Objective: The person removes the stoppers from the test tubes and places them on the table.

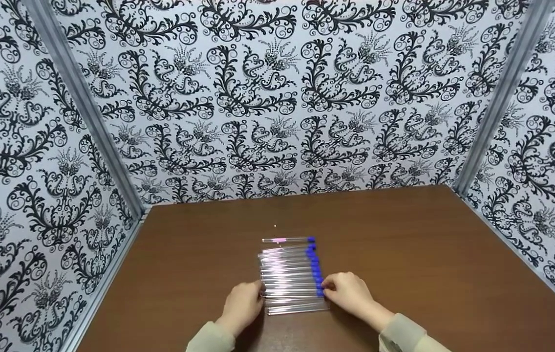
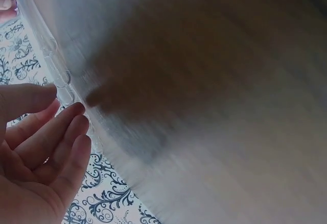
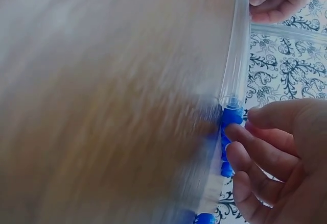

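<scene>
Clear, slender cylindrical tubes (image 1: 286, 273) lie side by side on the brown tabletop (image 1: 184, 254), between my left hand (image 1: 242, 302) and right hand (image 1: 348, 292). The right hand pinches one blue cap (image 3: 233, 115); I cannot tell whether the left hand grips the opposite ends.

Got clear slim tubes (image 1: 285, 282) with bright blue round caps (image 1: 316, 270) — plus a brown flat tabletop (image 1: 394, 244), white wall panels (image 1: 258, 105) covered in black curly floral scrollwork, grey metal posts (image 1: 85, 105) and pale greenish-beige fabric sleeves (image 1: 211, 338).
</scene>
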`<state>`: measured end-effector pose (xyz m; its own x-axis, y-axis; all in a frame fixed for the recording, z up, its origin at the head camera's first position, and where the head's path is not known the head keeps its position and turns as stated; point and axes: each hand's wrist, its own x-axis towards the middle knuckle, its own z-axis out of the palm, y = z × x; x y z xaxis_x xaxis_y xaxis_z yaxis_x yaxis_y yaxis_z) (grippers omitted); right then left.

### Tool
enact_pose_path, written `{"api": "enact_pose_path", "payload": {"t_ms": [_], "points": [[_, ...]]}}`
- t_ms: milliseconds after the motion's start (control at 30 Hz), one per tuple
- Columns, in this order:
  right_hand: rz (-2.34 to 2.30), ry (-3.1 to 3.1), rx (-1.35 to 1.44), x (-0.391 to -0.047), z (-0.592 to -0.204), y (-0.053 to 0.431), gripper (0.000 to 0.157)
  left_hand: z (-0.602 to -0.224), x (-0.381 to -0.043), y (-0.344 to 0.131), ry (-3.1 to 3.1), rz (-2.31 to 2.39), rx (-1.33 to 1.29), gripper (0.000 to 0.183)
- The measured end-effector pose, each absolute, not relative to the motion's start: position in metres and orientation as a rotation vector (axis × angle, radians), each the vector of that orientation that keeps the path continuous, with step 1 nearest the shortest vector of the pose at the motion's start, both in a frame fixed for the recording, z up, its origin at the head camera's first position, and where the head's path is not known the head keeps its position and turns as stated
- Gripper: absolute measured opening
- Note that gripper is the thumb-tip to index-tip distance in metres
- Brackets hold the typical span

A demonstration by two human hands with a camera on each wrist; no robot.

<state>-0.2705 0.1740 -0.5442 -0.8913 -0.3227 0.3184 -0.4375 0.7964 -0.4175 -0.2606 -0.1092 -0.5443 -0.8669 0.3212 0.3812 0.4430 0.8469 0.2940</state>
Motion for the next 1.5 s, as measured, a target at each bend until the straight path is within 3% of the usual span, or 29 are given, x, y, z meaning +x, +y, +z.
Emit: {"api": "enact_pose_path", "payload": {"t_ms": [400, 800, 1367, 1500], "points": [[0.752, -2.757, 0.517, -0.267, -0.537, 0.172, 0.008, -0.541, -0.263, -0.110, -2.653, -0.605, -0.622, 0.011], [0.666, -2.692, 0.383, -0.267, -0.525, 0.169, 0.024, -0.527, -0.264, -0.107, -2.561, -0.487, -0.665, 0.005], [0.529, -2.460, 0.508, -0.276, -0.523, 0.177, 0.016, -0.517, -0.266, -0.104, -2.496, -0.507, -0.595, 0.012], [0.559, -2.472, 0.504, -0.277, -0.520, 0.176, 0.016, -0.514, -0.266, -0.103, -2.501, -0.489, -0.587, 0.022]]}}
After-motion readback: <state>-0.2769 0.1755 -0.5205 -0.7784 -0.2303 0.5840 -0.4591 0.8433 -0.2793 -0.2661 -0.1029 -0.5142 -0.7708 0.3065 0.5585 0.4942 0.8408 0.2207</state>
